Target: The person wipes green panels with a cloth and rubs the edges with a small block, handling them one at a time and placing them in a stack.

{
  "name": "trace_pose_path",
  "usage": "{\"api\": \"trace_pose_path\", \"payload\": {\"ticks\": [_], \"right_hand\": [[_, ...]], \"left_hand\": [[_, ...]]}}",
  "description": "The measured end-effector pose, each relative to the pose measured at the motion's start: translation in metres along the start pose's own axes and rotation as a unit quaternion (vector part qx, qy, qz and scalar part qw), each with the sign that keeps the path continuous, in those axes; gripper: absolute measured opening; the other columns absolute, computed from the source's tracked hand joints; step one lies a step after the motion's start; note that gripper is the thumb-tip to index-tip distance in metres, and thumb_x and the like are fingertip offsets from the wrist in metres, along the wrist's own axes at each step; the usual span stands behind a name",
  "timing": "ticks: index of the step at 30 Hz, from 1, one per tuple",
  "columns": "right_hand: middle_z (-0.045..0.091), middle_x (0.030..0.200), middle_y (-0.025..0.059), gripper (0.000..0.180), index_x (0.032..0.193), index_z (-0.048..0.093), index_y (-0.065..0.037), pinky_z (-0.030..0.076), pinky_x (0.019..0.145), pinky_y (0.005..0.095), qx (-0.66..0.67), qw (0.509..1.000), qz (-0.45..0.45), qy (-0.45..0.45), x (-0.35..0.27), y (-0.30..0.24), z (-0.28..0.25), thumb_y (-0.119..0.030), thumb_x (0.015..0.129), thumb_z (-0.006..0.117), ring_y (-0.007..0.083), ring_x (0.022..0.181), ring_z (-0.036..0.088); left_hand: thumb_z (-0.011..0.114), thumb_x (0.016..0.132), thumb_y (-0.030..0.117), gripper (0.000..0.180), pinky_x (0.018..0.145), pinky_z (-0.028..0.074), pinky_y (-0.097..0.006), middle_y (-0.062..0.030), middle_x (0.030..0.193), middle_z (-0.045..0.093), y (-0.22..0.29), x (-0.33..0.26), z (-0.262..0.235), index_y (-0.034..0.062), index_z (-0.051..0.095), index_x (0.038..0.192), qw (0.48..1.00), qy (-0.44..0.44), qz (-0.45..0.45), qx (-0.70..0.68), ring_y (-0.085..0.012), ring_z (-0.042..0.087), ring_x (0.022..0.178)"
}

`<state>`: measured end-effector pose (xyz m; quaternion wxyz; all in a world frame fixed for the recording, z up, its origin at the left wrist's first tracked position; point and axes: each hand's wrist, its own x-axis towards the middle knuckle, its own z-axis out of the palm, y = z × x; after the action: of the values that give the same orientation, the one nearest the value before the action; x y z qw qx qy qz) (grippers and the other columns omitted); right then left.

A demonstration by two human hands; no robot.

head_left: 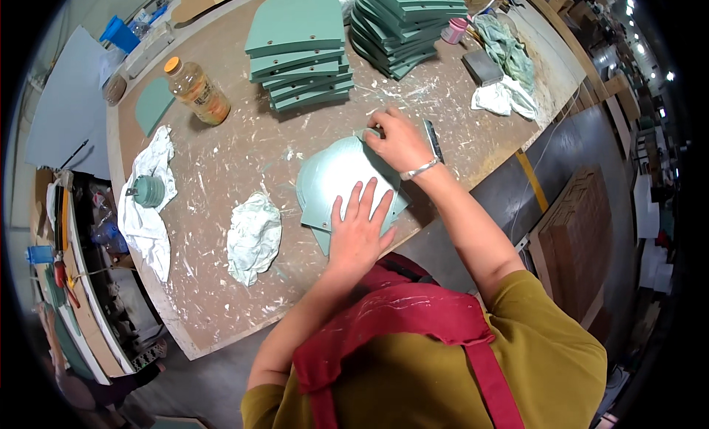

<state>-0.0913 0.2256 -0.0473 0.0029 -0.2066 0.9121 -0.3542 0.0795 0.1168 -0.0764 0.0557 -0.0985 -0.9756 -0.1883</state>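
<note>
A few light green panels (336,167) with rounded tops lie loosely stacked at the table's near edge, with small holes near the straight side of the top one. My left hand (360,230) rests flat on the top panel, fingers spread. At the panel's upper right edge, my right hand (399,139) has its fingers curled and pinched together. Something small and greenish shows at those fingertips, too hidden to name. A dark, slim tool (433,139) lies on the table just beyond my right wrist.
Two tall stacks of green panels (295,34) stand at the back. An orange-capped bottle (198,93), a crumpled white cloth (254,237) and a green jar (148,191) on another cloth are leftward. A grey block (481,69) and rags (509,52) lie rightward.
</note>
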Motion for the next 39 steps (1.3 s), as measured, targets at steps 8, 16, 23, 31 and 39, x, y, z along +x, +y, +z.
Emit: {"api": "trace_pose_path", "payload": {"ticks": [8,16,23,31,39], "right_hand": [[0.052,0.09,0.0164,0.024,0.097,0.059,0.001,0.045,0.07,0.0385,0.05,0.997,0.044,0.039,-0.075,0.011,-0.024,-0.019,0.086,0.065,0.0325,0.075,0.054],[0.054,0.098,0.008,0.024,0.109,0.063,-0.001,0.045,0.077,0.0293,0.176,0.983,0.037,0.031,-0.071,0.033,-0.049,-0.016,0.091,0.064,0.018,0.088,0.056],[0.057,0.104,0.0122,0.033,0.12,0.062,-0.003,0.047,0.084,0.0328,0.124,0.991,-0.038,-0.014,-0.076,0.049,-0.025,-0.015,0.089,0.066,0.027,0.095,0.058],[0.057,0.104,0.0146,0.033,0.119,0.062,-0.003,0.047,0.087,0.0364,0.144,0.989,0.031,-0.001,-0.098,0.023,-0.048,-0.011,0.087,0.065,0.0323,0.098,0.059],[0.059,0.105,0.0134,0.035,0.118,0.063,-0.003,0.048,0.087,0.0353,0.082,0.996,-0.025,-0.004,-0.128,0.027,-0.03,-0.006,0.083,0.068,0.0307,0.098,0.06]], "left_hand": [[0.068,0.083,0.036,0.066,0.111,0.024,-0.056,-0.0113,0.153,0.032,0.005,0.002,-0.004,0.0183,0.045,0.142,1.0,0.006,-0.013,-0.007,-0.0333,0.03,0.141],[0.069,0.084,0.029,0.062,0.109,0.033,-0.049,-0.013,0.151,0.035,-0.034,0.023,-0.051,0.0094,0.046,0.139,0.996,-0.036,0.06,-0.047,-0.0394,0.035,0.137],[0.066,0.084,0.043,0.073,0.108,0.034,-0.048,-0.0096,0.153,0.034,-0.056,0.033,-0.057,0.0136,0.04,0.145,0.977,-0.137,0.152,0.057,-0.0351,0.036,0.136],[0.063,0.086,0.047,0.072,0.106,0.033,-0.048,-0.0086,0.153,0.033,-0.053,0.03,-0.046,0.0149,0.04,0.146,0.98,-0.113,0.141,0.079,-0.0331,0.037,0.134],[0.062,0.088,0.046,0.069,0.101,0.033,-0.048,-0.0088,0.151,0.036,-0.045,0.029,-0.035,0.0143,0.041,0.145,0.985,-0.077,0.125,0.085,-0.0316,0.037,0.133]]}}
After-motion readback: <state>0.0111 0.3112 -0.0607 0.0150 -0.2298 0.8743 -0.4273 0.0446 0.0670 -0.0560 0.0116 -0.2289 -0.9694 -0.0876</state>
